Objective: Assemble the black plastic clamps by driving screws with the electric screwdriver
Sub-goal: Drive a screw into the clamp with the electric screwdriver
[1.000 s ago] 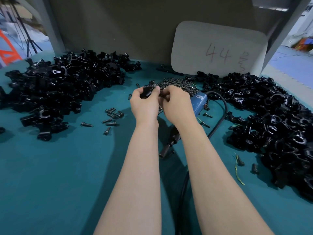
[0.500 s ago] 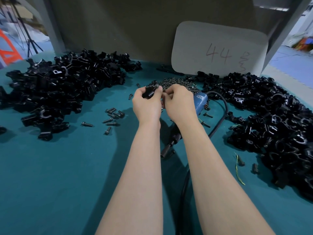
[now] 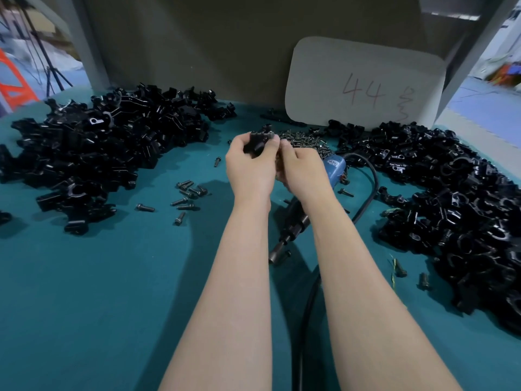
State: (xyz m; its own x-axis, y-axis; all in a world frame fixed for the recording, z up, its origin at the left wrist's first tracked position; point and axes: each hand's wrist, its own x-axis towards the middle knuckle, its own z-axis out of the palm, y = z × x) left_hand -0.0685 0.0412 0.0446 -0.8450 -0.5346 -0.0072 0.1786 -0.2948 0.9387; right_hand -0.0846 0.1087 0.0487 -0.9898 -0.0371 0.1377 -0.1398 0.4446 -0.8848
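head view: grip of left hand (image 3: 249, 170) tight around black clamp (image 3: 258, 141), right hand (image 3: 301, 170) unclear

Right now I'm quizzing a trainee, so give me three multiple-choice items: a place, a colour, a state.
1. Where is the blue-bodied electric screwdriver? A in a hand; B lying on the cloth-covered table; C on a pile.
2. What colour is that table? A red; B white; C teal.
3. What is the left hand doing? A resting flat; B gripping a black plastic clamp; C pointing.
Answers: 1 B, it lies there, in no hand; 2 C, teal shows all round; 3 B, its fingers curl round the clamp.
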